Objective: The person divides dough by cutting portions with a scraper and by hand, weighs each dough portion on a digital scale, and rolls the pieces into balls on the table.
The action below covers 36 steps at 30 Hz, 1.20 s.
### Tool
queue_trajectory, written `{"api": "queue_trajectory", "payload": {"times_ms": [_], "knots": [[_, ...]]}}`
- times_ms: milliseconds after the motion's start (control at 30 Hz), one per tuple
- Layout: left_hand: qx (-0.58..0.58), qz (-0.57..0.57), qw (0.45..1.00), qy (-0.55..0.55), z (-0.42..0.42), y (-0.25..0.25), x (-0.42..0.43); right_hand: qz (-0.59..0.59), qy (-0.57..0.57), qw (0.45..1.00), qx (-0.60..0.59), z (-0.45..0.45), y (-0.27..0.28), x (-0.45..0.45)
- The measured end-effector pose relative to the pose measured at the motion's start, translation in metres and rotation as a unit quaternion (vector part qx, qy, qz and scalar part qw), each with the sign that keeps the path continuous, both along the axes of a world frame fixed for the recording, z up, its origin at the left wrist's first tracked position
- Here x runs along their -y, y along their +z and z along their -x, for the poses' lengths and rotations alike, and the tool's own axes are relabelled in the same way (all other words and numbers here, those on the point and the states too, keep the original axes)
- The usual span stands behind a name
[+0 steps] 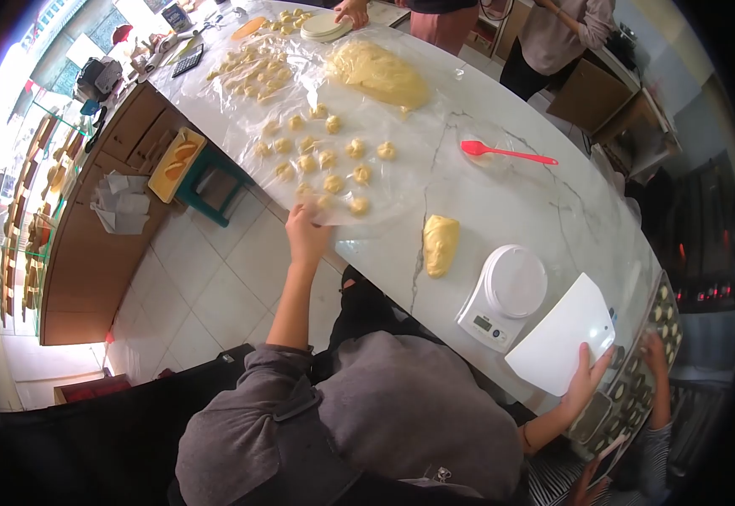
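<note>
My left hand (306,232) is closed on the near edge of a clear plastic sheet (393,190), which lies over rows of small dough balls (333,183). With my right hand (585,379) I hold a white flat board (563,337) by its lower right edge, beside the white kitchen scale (515,282). An oblong piece of yellow dough (441,245) lies on the marble table (502,202) between my hands. Further back, a large dough mass (377,74) sits under plastic, next to many small dough pieces (253,72).
A red brush (511,153) lies mid-table. A co-worker's hand (352,11) touches white round plates (325,27) at the far end. Another person's hand (654,350) is over a tray of small pieces (664,316) at right. A person (561,38) stands across the table.
</note>
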<state>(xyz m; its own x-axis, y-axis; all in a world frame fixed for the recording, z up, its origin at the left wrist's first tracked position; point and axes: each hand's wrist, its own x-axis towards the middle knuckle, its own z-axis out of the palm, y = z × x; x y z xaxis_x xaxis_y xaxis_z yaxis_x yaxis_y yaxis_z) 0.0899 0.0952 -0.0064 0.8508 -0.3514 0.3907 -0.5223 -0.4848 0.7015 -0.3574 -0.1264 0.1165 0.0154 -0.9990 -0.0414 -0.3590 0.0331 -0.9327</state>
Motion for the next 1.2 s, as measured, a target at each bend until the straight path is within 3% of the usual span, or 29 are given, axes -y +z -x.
{"api": "queue_trajectory", "payload": {"times_ms": [100, 200, 233, 300, 400, 433, 633, 733, 933, 1033, 1133, 1200], "knots": [[0.118, -0.103, 0.988, 0.002, 0.000, 0.002, -0.016, 0.004, -0.004, 1.000, -0.005, 0.000, 0.001, -0.003], [-0.115, 0.059, 0.984, 0.126, 0.003, -0.003, -0.030, 0.005, -0.007, 1.000, -0.002, 0.000, 0.001, -0.006], [-0.228, 0.160, 0.952, 0.130, 0.000, -0.003, -0.031, 0.006, -0.005, 1.000, -0.005, 0.001, 0.000, -0.006], [-0.435, 0.348, 0.820, 0.131, -0.001, 0.020, -0.030, 0.007, 0.005, 1.000, -0.008, 0.003, 0.000, -0.007], [-0.424, 0.189, 0.877, 0.124, -0.009, 0.023, -0.020, 0.002, 0.025, 1.000, -0.006, 0.001, 0.001, -0.006], [-0.364, 0.135, 0.919, 0.065, -0.012, 0.011, -0.024, 0.000, 0.026, 1.000, -0.002, -0.001, 0.000, -0.006], [-0.289, 0.102, 0.950, 0.057, -0.001, 0.001, -0.035, -0.001, 0.038, 0.999, 0.005, 0.007, -0.009, -0.004], [-0.271, 0.147, 0.949, 0.067, 0.005, -0.004, -0.032, -0.001, 0.042, 0.999, 0.004, 0.006, -0.007, -0.008], [-0.342, 0.268, 0.899, 0.058, 0.009, -0.003, -0.019, -0.001, 0.057, 0.998, 0.005, 0.009, -0.005, -0.008], [-0.380, 0.381, 0.843, -0.005, 0.010, 0.001, -0.015, -0.003, 0.054, 0.998, 0.012, 0.011, -0.005, -0.009], [-0.396, 0.324, 0.859, -0.006, 0.004, -0.006, -0.026, -0.009, 0.065, 0.998, 0.019, 0.010, -0.003, -0.011], [-0.365, 0.193, 0.907, 0.083, 0.008, 0.009, -0.025, -0.009, 0.071, 0.997, 0.022, 0.010, -0.003, -0.012]]}}
